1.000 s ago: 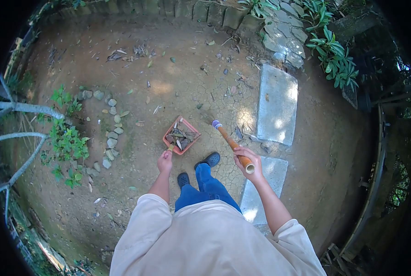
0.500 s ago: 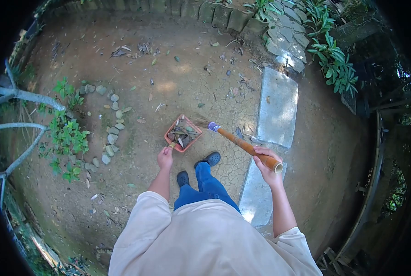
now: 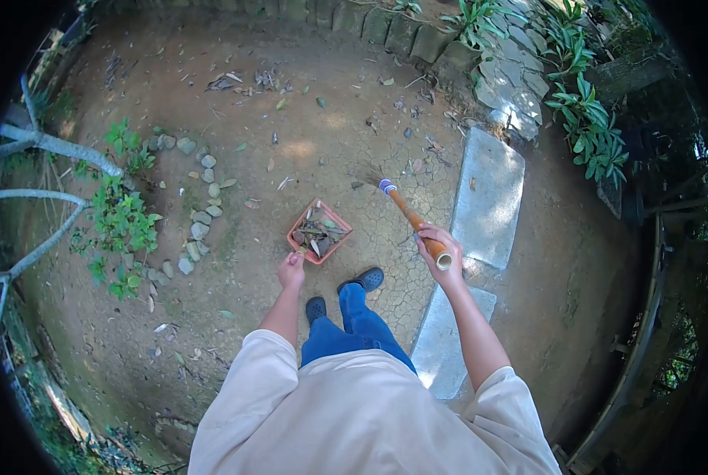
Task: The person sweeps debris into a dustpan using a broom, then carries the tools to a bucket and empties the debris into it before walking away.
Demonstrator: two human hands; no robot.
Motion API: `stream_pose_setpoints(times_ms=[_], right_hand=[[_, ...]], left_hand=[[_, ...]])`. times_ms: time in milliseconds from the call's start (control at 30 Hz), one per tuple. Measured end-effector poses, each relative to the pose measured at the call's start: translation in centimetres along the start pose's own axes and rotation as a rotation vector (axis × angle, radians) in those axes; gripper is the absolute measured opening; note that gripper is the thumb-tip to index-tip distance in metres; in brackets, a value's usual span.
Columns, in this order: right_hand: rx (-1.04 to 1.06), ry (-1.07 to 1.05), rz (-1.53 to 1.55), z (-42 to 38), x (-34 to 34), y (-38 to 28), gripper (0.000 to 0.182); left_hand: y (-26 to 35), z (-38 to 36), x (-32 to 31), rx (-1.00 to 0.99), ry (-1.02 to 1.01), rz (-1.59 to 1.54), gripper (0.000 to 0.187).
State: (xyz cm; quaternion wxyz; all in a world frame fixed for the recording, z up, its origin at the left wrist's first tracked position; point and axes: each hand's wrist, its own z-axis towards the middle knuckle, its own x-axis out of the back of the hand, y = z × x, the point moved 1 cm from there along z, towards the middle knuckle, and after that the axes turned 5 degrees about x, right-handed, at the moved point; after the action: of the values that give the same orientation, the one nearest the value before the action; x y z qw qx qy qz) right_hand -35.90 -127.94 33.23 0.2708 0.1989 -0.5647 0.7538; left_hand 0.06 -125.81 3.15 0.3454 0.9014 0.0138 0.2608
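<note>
My left hand (image 3: pixel 292 271) is closed round the handle of an orange dustpan (image 3: pixel 343 237), which sits low in front of my feet. Dry leaves (image 3: pixel 317 233) and other litter lie heaped inside it. In my right hand (image 3: pixel 444 257) is a broom (image 3: pixel 409 210) with a thick bamboo handle, gripped near its hollow upper end. Purple and white binding wraps the neck of the broom. Its thin brown bristles point away from me, over the cracked soil beyond the dustpan's right side.
Two concrete slabs (image 3: pixel 489 198) lie to my right, leading to stone paving (image 3: pixel 512 71). On the left, a line of stones (image 3: pixel 199 230) borders a leafy plant (image 3: pixel 127 224) beside pale branches (image 3: pixel 61 146). Scattered leaves (image 3: pixel 224 81) lie farther out on the bare soil.
My right hand has swung the broom forward, away from the dustpan, so its bristles now sit farther out. The dustpan stays almost in place in my left hand.
</note>
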Motion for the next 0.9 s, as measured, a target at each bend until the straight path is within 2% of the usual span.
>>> stream_pose_setpoints(times_ms=[200,300,467,600,900], right_hand=[[0.083,-0.161,0.017,0.9,-2.0,0.7,0.02],[-0.01,-0.228,0.052,0.6,-0.3,-0.2,0.02],[-0.116,-0.121,0.152,-0.3,3.1,-1.9,0.02],[-0.175,-0.024,0.175,-1.0,5.5,-3.7,0.02],[-0.114,0.043,0.071,-0.6,5.0,-4.3,0.021]], left_hand=[[0.8,-2.2,-0.1,0.02,-0.025,-0.087,0.052],[0.3,-2.0,-0.6,-0.003,-0.011,-0.092,0.053],[-0.4,-1.4,-0.8,0.042,0.006,-0.094,0.054],[1.5,-2.8,0.6,0.064,-0.021,-0.106,0.054],[2.4,-3.2,2.1,-0.008,0.017,-0.005,0.055]])
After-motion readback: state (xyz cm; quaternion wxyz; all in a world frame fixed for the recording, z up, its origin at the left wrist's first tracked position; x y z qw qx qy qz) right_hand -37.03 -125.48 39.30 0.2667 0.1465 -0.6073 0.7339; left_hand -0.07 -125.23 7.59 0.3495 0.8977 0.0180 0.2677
